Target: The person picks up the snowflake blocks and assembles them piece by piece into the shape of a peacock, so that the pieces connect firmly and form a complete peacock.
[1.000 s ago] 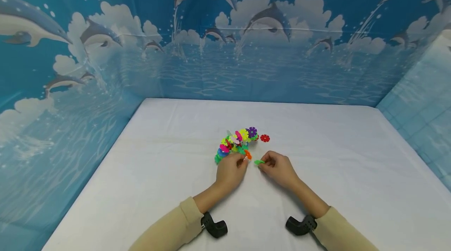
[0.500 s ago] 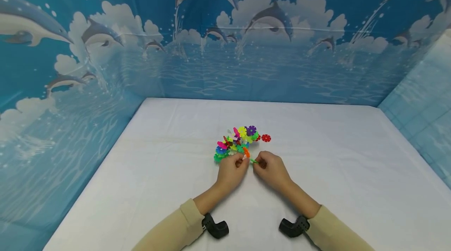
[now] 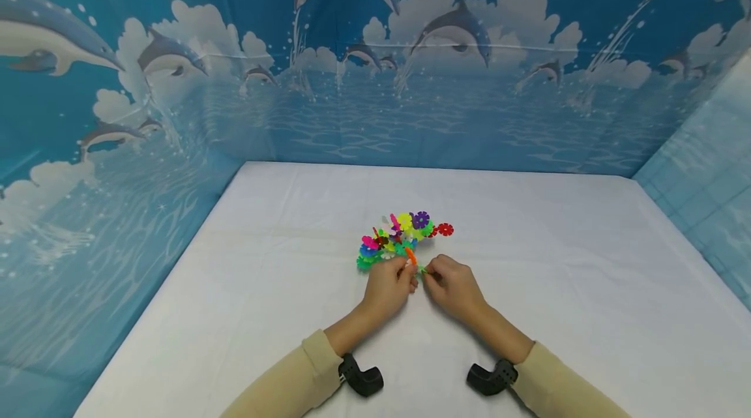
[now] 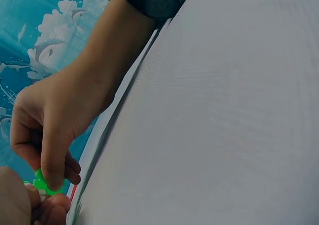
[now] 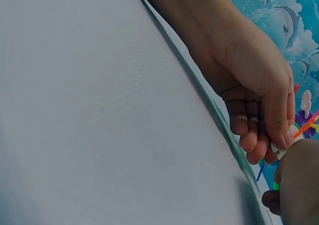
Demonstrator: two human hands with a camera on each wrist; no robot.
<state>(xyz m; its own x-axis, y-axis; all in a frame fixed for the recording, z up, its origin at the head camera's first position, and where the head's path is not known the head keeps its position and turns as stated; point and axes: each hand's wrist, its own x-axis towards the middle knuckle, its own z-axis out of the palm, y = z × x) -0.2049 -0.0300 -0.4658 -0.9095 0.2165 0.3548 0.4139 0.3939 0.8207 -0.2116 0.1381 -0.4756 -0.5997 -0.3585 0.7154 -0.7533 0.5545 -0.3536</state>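
My left hand (image 3: 384, 287) pinches a small white snowflake building disc (image 5: 277, 150) between thumb and fingers. An orange disc (image 3: 411, 255) stands up right beside it. Close on the right, my right hand (image 3: 454, 286) pinches a green snowflake disc (image 4: 41, 181) at its edge, which meets the white disc between the two sets of fingertips. Fingers cover most of both discs. Just beyond the left hand lies a cluster of joined, many-coloured discs (image 3: 405, 221), including yellow, purple, pink, blue and green ones.
At the cluster's right end, a red disc (image 3: 445, 229) sticks out. Under everything is a table with a white cloth (image 3: 293, 209), bounded at back and sides by a blue dolphin-print curtain (image 3: 375, 118). A black wrist device (image 3: 362, 377) is on each forearm.
My right hand has moved left, bringing the green disc from a short gap away up to the white disc at the left fingertips. The left hand has hardly moved.
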